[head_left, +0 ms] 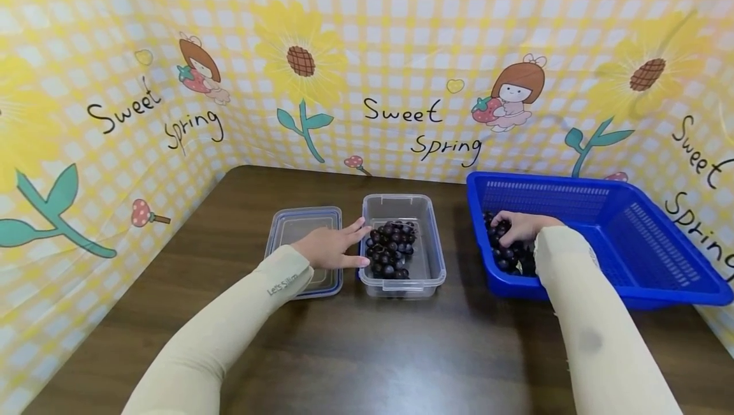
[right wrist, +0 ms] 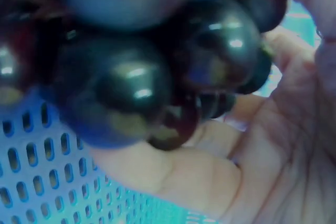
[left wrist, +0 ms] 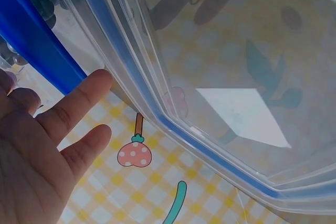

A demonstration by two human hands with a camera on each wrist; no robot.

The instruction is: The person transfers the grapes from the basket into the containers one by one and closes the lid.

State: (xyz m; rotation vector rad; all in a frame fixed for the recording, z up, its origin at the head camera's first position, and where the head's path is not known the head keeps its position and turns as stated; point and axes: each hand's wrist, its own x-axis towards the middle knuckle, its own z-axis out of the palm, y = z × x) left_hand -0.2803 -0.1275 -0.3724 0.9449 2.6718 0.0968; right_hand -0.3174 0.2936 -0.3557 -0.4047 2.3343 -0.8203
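Inside the blue basket [head_left: 608, 211] at the right, my right hand [head_left: 524, 227] grips a bunch of dark grapes [head_left: 507, 255]. The right wrist view shows its fingers curled round the grapes [right wrist: 115, 87] close to the camera. My left hand [head_left: 332, 247] has its fingers spread and touches the left rim of a clear plastic container [head_left: 427, 230]; in the left wrist view the left hand [left wrist: 47, 145] holds nothing. More dark grapes [head_left: 392, 249] lie in that container, mostly along its left side. A clear lid [head_left: 292, 227] with a blue seal lies partly under my left forearm.
Everything stands on a dark brown wooden table [head_left: 367, 351]. A yellow checked cloth [head_left: 367, 51] with sunflowers and lettering hangs round the back and sides. The basket has slotted walls and stands to the right of the container.
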